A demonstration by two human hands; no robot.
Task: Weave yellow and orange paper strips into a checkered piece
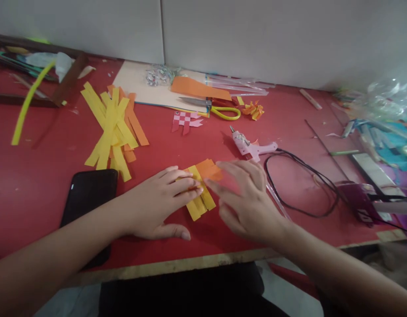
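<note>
A small piece of interlaced yellow and orange paper strips [198, 207] lies flat on the red table in front of me. My left hand [166, 193] rests on its left side, palm down, fingers stretched across the yellow strips and thumb apart. From the right, my right hand [244, 193] reaches over the orange end [208, 169] with its fingers spread, the index fingertip near the edge of the paper. Part of the woven piece is hidden under the left fingers. Whether the right fingertips press on the paper I cannot tell.
Yellow and orange paper strips [112, 123] lie in a pile beyond a black phone [91, 191]. A pink woven paper fish [184, 120], yellow-handled scissors [219, 108] and a pink glue gun [251, 145] lie farther back. Its black cord [298, 213] loops at right. A brown tray [69, 81] stands back left.
</note>
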